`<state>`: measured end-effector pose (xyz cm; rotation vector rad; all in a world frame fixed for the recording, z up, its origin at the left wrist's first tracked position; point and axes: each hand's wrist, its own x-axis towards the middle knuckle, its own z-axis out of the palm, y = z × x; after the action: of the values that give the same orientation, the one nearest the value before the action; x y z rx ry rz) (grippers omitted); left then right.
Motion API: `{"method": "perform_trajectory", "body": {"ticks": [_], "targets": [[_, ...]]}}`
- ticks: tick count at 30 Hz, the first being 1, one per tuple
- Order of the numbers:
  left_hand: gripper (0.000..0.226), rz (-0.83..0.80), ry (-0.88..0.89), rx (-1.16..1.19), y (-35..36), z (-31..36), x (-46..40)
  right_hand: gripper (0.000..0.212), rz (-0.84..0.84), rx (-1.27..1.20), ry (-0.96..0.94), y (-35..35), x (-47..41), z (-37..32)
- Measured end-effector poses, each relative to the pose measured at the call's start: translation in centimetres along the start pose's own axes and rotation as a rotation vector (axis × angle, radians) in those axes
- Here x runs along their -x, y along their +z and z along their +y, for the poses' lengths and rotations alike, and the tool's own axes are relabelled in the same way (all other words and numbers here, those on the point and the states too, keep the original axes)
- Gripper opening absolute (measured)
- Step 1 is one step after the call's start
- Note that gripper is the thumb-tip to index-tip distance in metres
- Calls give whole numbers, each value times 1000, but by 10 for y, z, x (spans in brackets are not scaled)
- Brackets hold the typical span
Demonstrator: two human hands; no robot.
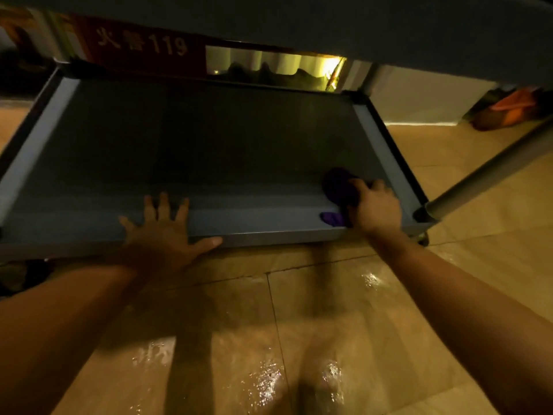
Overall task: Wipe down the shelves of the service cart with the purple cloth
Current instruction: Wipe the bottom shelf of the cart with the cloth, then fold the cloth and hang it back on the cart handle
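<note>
The cart's bottom shelf (209,145) is a dark grey tray with a raised rim, lying low over the floor. My right hand (375,205) is closed on the purple cloth (339,187) and presses it against the shelf's near right corner; a bit of cloth hangs over the front rim. My left hand (163,232) lies flat with spread fingers on the front rim, left of centre, holding nothing. The shelf above (329,22) fills the top of the view.
A cart leg (490,167) rises diagonally at the right. Glossy tan floor tiles (299,339) lie under my arms. A red sign with "119" (143,46) stands behind the cart. Orange objects (511,109) sit on the floor at far right.
</note>
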<state>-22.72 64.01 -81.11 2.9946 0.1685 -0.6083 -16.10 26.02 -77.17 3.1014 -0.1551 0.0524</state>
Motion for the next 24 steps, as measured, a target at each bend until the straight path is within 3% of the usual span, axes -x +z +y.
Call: {"method": "perform_trajectory", "body": {"ticks": [6,9,13,15,17,20,24], "targets": [[128,-46,-7,5,-4,1,-1,59,5,-23,259,-9,-4,29],[122,-57,-24,65,-11,2,5,62,138,-313,290,-26,12,10],[84,220,219,189,-34,45,34,56,209,-848,466,-67,55,-9],[54,54,288,482,-48,87,55,51,197,-1045,561,-82,80,-19],[33,-234,271,788,-79,136,85,46,193,-1124,633,-109,113,-23],[50,-449,150,1232,-134,201,140,40,194,-1199,684,-165,164,-18],[59,-679,161,1345,-194,248,218,36,154,-1253,685,-257,224,-7]]}}
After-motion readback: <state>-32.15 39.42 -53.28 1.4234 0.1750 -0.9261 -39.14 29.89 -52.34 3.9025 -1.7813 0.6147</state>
